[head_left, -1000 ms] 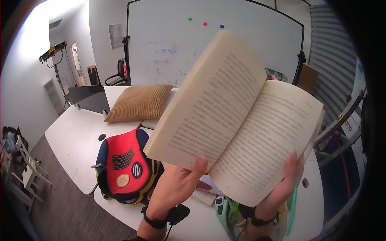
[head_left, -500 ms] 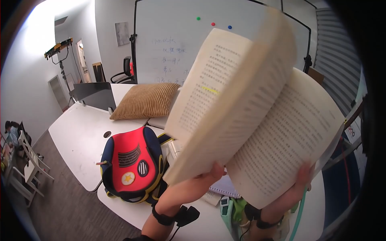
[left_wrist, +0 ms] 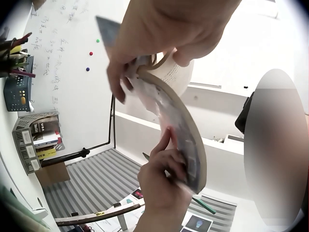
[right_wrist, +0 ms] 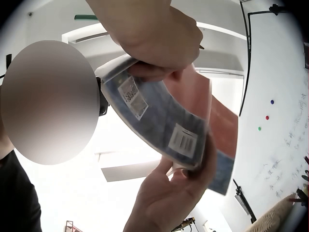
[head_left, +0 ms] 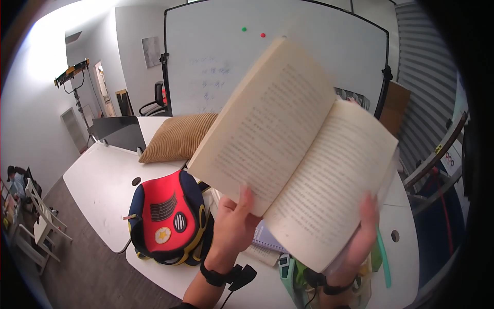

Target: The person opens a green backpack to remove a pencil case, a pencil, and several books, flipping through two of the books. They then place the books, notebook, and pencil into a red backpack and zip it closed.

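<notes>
A thick open book [head_left: 267,123] stands tilted before the head camera, its printed pages facing me. My left hand [head_left: 234,221] grips the lower edge of its left half, thumb on the page. The right hand [head_left: 363,239] holds the lower right half, thumb on that page. A slim green pencil [head_left: 384,257] sticks out beside the right hand, and its pointed tip [right_wrist: 202,47] shows past that hand in the right wrist view. The blue back cover [right_wrist: 159,121] bears a barcode label there. Below the book lie a purple spiral notebook [head_left: 267,239] and printed paper.
A red and navy backpack [head_left: 167,211] stands on the white table [head_left: 103,175] at left, with a brown corduroy cushion [head_left: 177,136] behind. A teal-edged bag [head_left: 288,273] sits under the right arm. A whiteboard [head_left: 216,31] stands behind; a person [head_left: 19,183] sits far left.
Half a second ago a thick block of pages stood lifted mid-turn, baring a yellow-marked page; now it lies back against the left half. Both hands still hold the book.
</notes>
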The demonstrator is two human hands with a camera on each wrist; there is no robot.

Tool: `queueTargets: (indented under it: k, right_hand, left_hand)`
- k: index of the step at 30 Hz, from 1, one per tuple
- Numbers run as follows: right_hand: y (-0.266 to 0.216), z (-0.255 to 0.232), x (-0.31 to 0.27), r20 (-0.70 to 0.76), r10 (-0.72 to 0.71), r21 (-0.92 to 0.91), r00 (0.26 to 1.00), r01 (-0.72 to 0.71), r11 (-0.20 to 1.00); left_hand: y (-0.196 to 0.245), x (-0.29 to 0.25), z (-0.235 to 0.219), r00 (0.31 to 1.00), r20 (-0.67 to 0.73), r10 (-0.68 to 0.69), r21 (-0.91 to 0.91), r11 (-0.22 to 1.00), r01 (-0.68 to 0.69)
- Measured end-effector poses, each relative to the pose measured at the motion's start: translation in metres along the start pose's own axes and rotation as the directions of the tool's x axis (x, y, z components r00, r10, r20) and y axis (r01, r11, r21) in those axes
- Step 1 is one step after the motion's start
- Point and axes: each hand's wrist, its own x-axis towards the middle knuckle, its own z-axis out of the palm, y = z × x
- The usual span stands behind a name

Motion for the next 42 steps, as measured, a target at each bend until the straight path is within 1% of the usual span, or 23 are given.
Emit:
queueTargets:
  k: [2, 3, 5, 6, 8, 9, 10, 11, 13, 15, 16, 17, 18, 21, 22, 25, 26, 28, 29, 32, 35, 38, 42]
  right_hand:
    - [-0.001, 0.002, 0.002, -0.003, 0.042, -0.024, 0.999, -0.042, 0.999]
    - [-0.002, 0.003, 0.002, -0.005, 0.065, -0.037, 0.998, -0.065, 0.997]
    - [-0.002, 0.002, 0.003, 0.048, 0.122, 0.017, 0.991, -0.123, 0.992]
    - [-0.002, 0.002, 0.004, 0.079, 0.150, 0.039, 0.986, -0.153, 0.987]
    - [0.003, 0.003, 0.003, 0.193, 0.169, 0.041, 0.966, -0.180, 0.983]
    - [0.006, 0.003, 0.001, 0.248, 0.179, 0.042, 0.952, -0.195, 0.980]
    - [0.008, 0.003, -0.001, 0.302, 0.204, -0.019, 0.931, -0.208, 0.978]
    - [0.008, 0.003, 0.001, 0.334, 0.183, -0.124, 0.925, -0.150, 0.981]
    - [0.009, 0.003, 0.004, 0.399, 0.150, -0.315, 0.905, -0.019, 0.949]
    - [0.004, -0.006, 0.010, 0.305, 0.029, -0.496, 0.952, 0.133, 0.858]
    - [0.009, -0.011, 0.014, 0.237, -0.113, -0.482, 0.965, 0.218, 0.849]
    - [0.011, -0.009, 0.016, 0.165, -0.252, -0.473, 0.954, 0.301, 0.828]
    - [0.013, -0.002, 0.014, 0.098, -0.388, -0.467, 0.916, 0.387, 0.795]
    - [0.004, -0.005, -0.006, 0.313, -0.400, -0.276, 0.861, 0.485, 0.830]
    - [0.007, -0.005, -0.010, 0.426, -0.374, -0.162, 0.824, 0.476, 0.864]
    - [0.005, -0.005, -0.019, 0.643, -0.275, -0.261, 0.715, 0.542, 0.799]
    - [0.007, -0.008, -0.021, 0.653, -0.232, -0.304, 0.721, 0.530, 0.791]
    - [0.001, 0.001, -0.021, 0.630, -0.184, -0.361, 0.755, 0.494, 0.791]
    - [0.000, 0.006, -0.023, 0.619, -0.159, -0.389, 0.769, 0.476, 0.789]
    - [0.008, 0.021, -0.037, 0.426, -0.163, -0.291, 0.890, 0.305, 0.907]
    - [0.013, 0.009, -0.019, 0.709, -0.205, -0.313, 0.675, 0.562, 0.765]
    - [0.009, 0.011, -0.018, 0.773, -0.129, -0.351, 0.621, 0.589, 0.727]
    - [0.006, 0.015, -0.016, 0.826, -0.157, -0.307, 0.542, 0.666, 0.680]
  left_hand:
    - [0.010, 0.000, 0.007, 0.999, -0.049, 0.002, 0.048, 0.999, 0.000]
    - [0.009, -0.001, 0.005, 0.997, -0.068, 0.046, 0.146, 0.989, -0.036]
    - [0.005, -0.002, -0.001, 0.986, -0.091, 0.139, 0.334, 0.937, -0.102]
    - [0.003, -0.002, 0.000, 0.963, -0.135, 0.232, 0.367, 0.915, -0.169]
    - [-0.003, -0.001, 0.004, 0.884, -0.218, 0.414, 0.435, 0.852, -0.292]
    - [-0.002, 0.000, 0.003, 0.870, -0.252, 0.424, 0.369, 0.873, -0.318]
    - [0.002, 0.003, 0.002, 0.857, -0.285, 0.430, 0.305, 0.888, -0.344]
    - [0.006, 0.005, 0.000, 0.844, -0.314, 0.434, 0.241, 0.897, -0.371]
    - [0.013, 0.006, -0.002, 0.768, -0.319, 0.556, 0.314, 0.826, -0.468]
    - [0.018, 0.003, -0.006, 0.671, -0.309, 0.674, 0.362, 0.736, -0.572]
    - [0.021, 0.004, -0.002, 0.590, -0.322, 0.741, 0.417, 0.670, -0.614]
    - [0.024, 0.002, -0.004, 0.565, -0.301, 0.768, 0.447, 0.637, -0.628]
    - [0.025, 0.000, -0.007, 0.540, -0.280, 0.793, 0.476, 0.604, -0.640]
    - [0.026, -0.004, -0.007, 0.468, -0.255, 0.846, 0.580, 0.521, -0.627]
    - [0.024, -0.004, -0.006, 0.449, -0.249, 0.858, 0.615, 0.498, -0.611]
    - [0.019, -0.009, -0.006, 0.484, -0.189, 0.854, 0.691, 0.466, -0.552]
    - [0.018, -0.013, -0.007, 0.514, -0.151, 0.845, 0.696, 0.460, -0.552]
    - [0.015, -0.017, -0.009, 0.566, -0.079, 0.821, 0.703, 0.448, -0.552]
    - [0.014, -0.018, -0.009, 0.565, -0.078, 0.821, 0.696, 0.451, -0.559]
    - [0.014, -0.018, -0.009, 0.562, -0.068, 0.824, 0.690, 0.446, -0.570]
    - [0.015, -0.019, -0.009, 0.560, -0.045, 0.827, 0.690, 0.432, -0.581]
    - [0.019, -0.020, -0.006, 0.560, -0.033, 0.828, 0.667, 0.435, -0.605]
    - [0.018, -0.020, -0.004, 0.554, -0.056, 0.831, 0.663, 0.445, -0.601]
